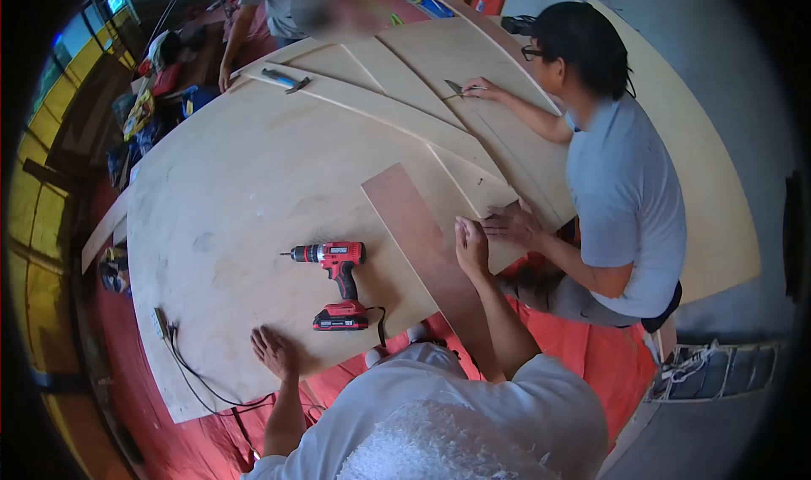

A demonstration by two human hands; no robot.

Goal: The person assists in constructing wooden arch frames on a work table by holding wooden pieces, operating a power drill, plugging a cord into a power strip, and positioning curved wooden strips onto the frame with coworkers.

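At the lower left of the frame, the left hand [275, 355] is lying spread on the panel [220, 235], grasping nothing visible, while the drill [341, 275] is resting near the centre. Right of centre, the right hand [471, 245] is curling beside the strip [411, 220], and I cannot tell whether it is gripping anything; the arm [505, 324] and body [541, 408] are hiding the strip's lower end.

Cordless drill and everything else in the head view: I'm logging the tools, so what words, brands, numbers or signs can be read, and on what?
"18V", as best I can read it: right end of the battery pack on the red cordless drill.
Too small to read: the pale lettering on the drill's dark side label and the other marking on the battery pack.
I can make out no other text.
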